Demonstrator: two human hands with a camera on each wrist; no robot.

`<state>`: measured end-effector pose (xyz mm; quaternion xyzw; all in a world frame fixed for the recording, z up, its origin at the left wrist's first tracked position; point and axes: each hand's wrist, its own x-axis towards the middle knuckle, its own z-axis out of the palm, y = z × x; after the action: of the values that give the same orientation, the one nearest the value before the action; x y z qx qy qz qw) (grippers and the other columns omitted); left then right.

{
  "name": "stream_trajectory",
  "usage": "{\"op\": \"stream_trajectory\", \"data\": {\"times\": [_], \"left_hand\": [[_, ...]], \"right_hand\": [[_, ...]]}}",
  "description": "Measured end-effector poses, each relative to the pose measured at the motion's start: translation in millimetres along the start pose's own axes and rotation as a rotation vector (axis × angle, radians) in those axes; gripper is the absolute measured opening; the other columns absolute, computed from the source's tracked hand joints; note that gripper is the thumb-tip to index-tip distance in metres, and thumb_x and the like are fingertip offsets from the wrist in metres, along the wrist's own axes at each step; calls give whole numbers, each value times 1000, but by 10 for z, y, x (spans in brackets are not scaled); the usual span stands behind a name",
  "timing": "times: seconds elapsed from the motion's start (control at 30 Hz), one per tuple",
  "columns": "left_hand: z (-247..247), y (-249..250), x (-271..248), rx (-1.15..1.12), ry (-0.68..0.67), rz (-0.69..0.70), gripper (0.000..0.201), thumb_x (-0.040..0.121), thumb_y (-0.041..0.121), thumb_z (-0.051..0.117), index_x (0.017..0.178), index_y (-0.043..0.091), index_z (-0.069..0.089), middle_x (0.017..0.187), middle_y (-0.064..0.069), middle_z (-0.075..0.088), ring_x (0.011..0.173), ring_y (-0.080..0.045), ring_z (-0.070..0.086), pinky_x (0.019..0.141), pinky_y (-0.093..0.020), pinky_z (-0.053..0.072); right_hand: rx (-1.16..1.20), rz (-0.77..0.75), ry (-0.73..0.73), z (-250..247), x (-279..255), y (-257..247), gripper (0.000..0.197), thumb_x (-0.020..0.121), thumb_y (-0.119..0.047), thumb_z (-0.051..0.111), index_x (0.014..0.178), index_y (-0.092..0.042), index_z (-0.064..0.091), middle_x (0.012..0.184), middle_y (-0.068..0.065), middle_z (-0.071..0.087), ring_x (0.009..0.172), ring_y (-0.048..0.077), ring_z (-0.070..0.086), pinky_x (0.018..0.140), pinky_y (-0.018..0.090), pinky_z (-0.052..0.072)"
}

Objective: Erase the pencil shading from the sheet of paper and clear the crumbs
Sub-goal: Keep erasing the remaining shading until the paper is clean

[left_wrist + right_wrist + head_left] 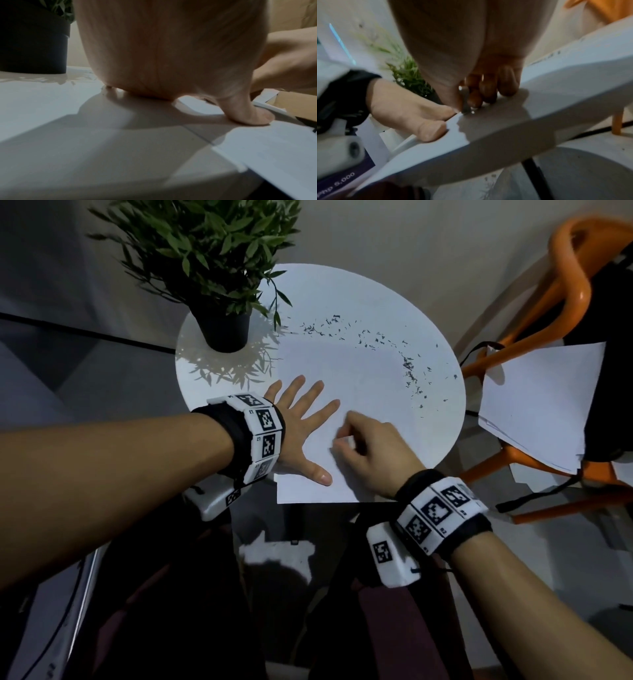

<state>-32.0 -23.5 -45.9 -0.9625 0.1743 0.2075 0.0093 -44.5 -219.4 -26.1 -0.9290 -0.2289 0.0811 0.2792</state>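
A white sheet of paper [359, 371] lies on a round white table [445, 419], its near edge hanging over the rim. Dark eraser crumbs [407, 368] are scattered across its far and right parts. My left hand [305, 412] lies flat with spread fingers on the sheet's left edge, and its thumb [254, 116] presses the paper down. My right hand [344, 436] is curled beside it on the near part of the sheet. It pinches a small eraser [465, 100] whose tip touches the paper. No pencil shading is plainly visible near the hands.
A leafy plant in a black pot [224, 330] stands on the table's far left, close to my left hand. An orange chair [568, 302] holding loose white papers [537, 402] stands to the right of the table.
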Motion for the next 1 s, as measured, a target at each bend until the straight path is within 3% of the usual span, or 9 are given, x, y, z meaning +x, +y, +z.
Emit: {"op": "stream_trajectory", "data": {"times": [0.1, 0.2, 0.27, 0.4, 0.53, 0.6, 0.7, 0.83, 1.0], "left_hand": [[-4, 15, -3, 8, -6, -5, 129, 58, 102, 37, 146, 40, -35, 157, -2, -40, 144, -32, -37, 117, -59, -15], [2, 2, 2, 13, -10, -8, 131, 56, 103, 37, 146, 41, -36, 156, -2, -41, 144, -32, -37, 117, -60, -15], [2, 5, 4, 15, -17, -15, 131, 57, 103, 38, 146, 40, -35, 156, -2, -41, 144, -32, -37, 117, -60, -15], [1, 30, 9, 36, -22, -18, 131, 59, 101, 38, 148, 36, -34, 156, -4, -41, 144, -33, -37, 117, -60, -14], [3, 14, 7, 21, -24, -14, 130, 58, 102, 38, 145, 40, -36, 156, -2, -42, 144, -32, -37, 117, -60, -14], [4, 19, 3, 25, -25, -17, 130, 58, 102, 38, 146, 40, -35, 156, -2, -42, 144, -32, -37, 117, -60, -14], [2, 14, 11, 41, -25, -16, 131, 59, 101, 38, 147, 37, -35, 156, -4, -42, 143, -33, -37, 117, -60, -15], [-4, 10, -5, 18, -30, -12, 130, 58, 102, 38, 147, 40, -35, 156, -2, -41, 144, -32, -37, 117, -60, -15], [-26, 26, -10, 42, -38, -17, 130, 60, 100, 39, 146, 37, -36, 156, -4, -42, 143, -33, -37, 117, -60, -14]], "right_hand": [[-98, -33, -43, 4, 29, 66, 10, 88, -32, 50, 84, -23, 47, 65, -5, 58, 67, 25, 56, 64, 39, 49], [-246, 73, 26, -259, 156, 320, 14, 92, -30, 52, 84, -28, 41, 70, -6, 54, 72, 28, 53, 63, 34, 40], [-183, 22, 18, -281, 243, 257, 13, 92, -28, 55, 85, -27, 44, 73, -4, 58, 73, 25, 56, 63, 32, 40], [-88, -104, -145, -93, 209, 57, 9, 92, -25, 54, 84, -24, 49, 66, -6, 61, 66, 19, 59, 63, 35, 49], [-363, 51, -36, -405, 416, 328, 13, 95, -31, 53, 89, -23, 45, 79, 1, 59, 77, 32, 57, 66, 35, 45], [-273, 32, -43, -360, 444, 249, 12, 94, -28, 54, 88, -22, 46, 82, 3, 62, 78, 31, 58, 68, 36, 47], [-150, -120, -122, -116, 310, 90, 10, 91, -27, 53, 85, -22, 46, 70, -3, 61, 67, 25, 58, 65, 40, 50], [-366, 8, -43, -370, 438, 322, 14, 94, -30, 51, 90, -23, 40, 79, 4, 59, 75, 35, 57, 67, 40, 50], [-131, -177, -161, -127, 143, 74, 14, 91, -30, 52, 83, -31, 40, 67, -9, 59, 65, 21, 57, 62, 35, 46]]}}
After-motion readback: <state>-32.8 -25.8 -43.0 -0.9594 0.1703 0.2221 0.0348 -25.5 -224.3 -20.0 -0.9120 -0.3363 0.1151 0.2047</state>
